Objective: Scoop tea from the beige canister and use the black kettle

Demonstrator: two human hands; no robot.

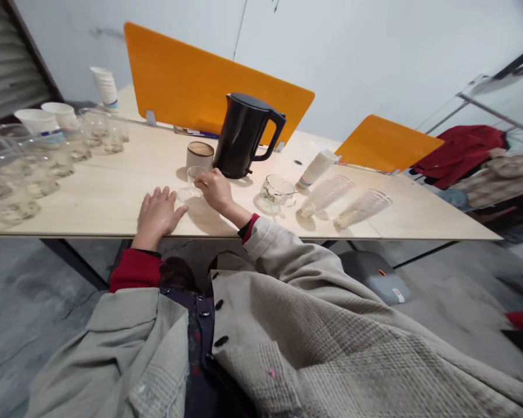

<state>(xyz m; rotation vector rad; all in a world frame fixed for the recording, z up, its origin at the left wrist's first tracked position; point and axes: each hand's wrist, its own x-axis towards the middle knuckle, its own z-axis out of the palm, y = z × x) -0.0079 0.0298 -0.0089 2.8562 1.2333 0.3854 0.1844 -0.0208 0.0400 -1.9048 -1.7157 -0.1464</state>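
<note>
My right hand (215, 188) has its fingers closed on a small clear cup (195, 172). Below that cup, something clear and round, perhaps a saucer (185, 194), shows on the table; I cannot tell whether the two touch. Flat on the table near its front edge lies my left hand (157, 216), fingers stretched out, holding nothing. A canister with a wooden lid (199, 155) stands just behind the clear cup. Right of it is a black electric kettle (242, 136), its handle turned to the right. A printed glass cup (277, 191) sits on a clear saucer, right of my right forearm.
Stacked paper cups (317, 169) and two leaning stacks of clear cups (326, 196) are on the right. On the left stand several clear cups (43, 168) and paper cups (39, 123). Orange dividers (191, 75) line the back of the wooden table (100, 200).
</note>
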